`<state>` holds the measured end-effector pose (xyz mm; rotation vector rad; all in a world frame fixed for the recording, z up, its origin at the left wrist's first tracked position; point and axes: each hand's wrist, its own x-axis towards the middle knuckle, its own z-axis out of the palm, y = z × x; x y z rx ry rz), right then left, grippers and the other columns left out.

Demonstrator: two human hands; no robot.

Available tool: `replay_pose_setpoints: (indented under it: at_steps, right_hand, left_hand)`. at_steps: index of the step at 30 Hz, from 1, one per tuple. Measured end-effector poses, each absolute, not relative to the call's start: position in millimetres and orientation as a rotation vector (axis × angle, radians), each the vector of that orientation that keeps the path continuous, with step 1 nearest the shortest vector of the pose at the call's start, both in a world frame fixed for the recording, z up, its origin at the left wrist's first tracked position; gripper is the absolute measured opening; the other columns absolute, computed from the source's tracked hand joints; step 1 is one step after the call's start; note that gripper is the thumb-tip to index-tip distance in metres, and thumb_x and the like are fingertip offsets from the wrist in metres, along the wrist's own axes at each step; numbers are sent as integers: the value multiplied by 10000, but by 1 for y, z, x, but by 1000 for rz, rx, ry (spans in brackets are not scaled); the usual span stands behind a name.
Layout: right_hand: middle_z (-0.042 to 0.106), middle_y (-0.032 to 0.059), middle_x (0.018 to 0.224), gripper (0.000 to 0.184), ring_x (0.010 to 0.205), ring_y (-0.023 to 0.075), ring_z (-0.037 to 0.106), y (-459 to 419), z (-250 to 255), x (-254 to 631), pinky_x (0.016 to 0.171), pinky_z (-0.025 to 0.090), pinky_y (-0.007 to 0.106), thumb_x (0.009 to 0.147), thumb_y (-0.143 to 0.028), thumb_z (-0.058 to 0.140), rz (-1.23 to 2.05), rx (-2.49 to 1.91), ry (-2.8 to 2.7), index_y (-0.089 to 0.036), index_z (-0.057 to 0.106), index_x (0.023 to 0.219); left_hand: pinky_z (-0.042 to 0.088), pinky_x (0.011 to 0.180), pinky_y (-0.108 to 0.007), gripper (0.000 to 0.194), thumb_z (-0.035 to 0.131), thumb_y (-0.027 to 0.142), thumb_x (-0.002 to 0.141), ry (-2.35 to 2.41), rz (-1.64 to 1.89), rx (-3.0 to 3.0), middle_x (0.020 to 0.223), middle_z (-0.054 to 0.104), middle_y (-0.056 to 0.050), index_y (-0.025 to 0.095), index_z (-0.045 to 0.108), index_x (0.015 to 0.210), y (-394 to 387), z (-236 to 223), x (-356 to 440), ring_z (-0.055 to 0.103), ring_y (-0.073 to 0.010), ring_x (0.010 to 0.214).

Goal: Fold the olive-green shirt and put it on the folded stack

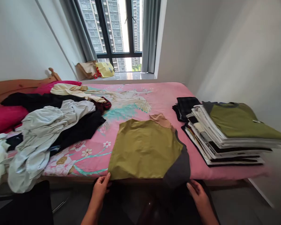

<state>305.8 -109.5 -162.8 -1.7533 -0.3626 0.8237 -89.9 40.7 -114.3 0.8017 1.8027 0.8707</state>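
An olive-green shirt with a dark grey sleeve [145, 150] lies flat at the near edge of the pink flowered bedspread [159, 97]. My left hand [100, 189] pinches the shirt's near left corner, fingers closed on the cloth. My right hand [198, 193] is at the near right side, below the grey sleeve, fingers curled at the hem where the cloth hangs over the bed's edge.
A stack of folded clothes [229, 134] topped by an olive shirt sits at the right. A heap of unfolded garments [51, 128], white, black and cream, covers the left. Pink pillows [4, 117] lie far left. Bags [96, 69] stand by the window.
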Motion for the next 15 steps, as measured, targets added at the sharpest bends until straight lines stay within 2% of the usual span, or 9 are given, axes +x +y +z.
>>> replay_pose_setpoints:
  at_steps: [3,6,10,15]
  right_hand:
    - [676,45,1043,463,1048,269,590,-90,-147,296,830,502,355,542,-461,747,980,-1585,-309,-224,623,920]
    - [671,42,1079,417,1056,263,589,-83,-139,289,816,498,364,596,-422,730,1131,-1459,-272,-225,642,954]
    - [702,41,989,354,980,262,629,-90,-138,281,827,502,364,631,-410,716,1286,-1301,-265,-207,680,919]
    - [716,21,883,290,917,264,646,-103,-132,282,819,514,359,693,-420,667,1229,-1281,-267,-207,694,889]
  left_hand:
    - [458,543,-273,425,712,495,608,1704,875,592,905,658,-38,191,567,868,45,-118,-86,666,-191,694]
    - [462,528,-247,343,753,346,622,1554,882,439,819,658,5,211,563,874,47,-117,-87,654,-150,621]
    - [436,471,-198,251,728,165,625,1479,975,325,613,586,67,205,548,796,46,-114,-87,551,-76,446]
    - [425,456,-201,235,715,162,582,1376,882,377,552,537,78,197,545,740,37,-112,-92,478,-62,408]
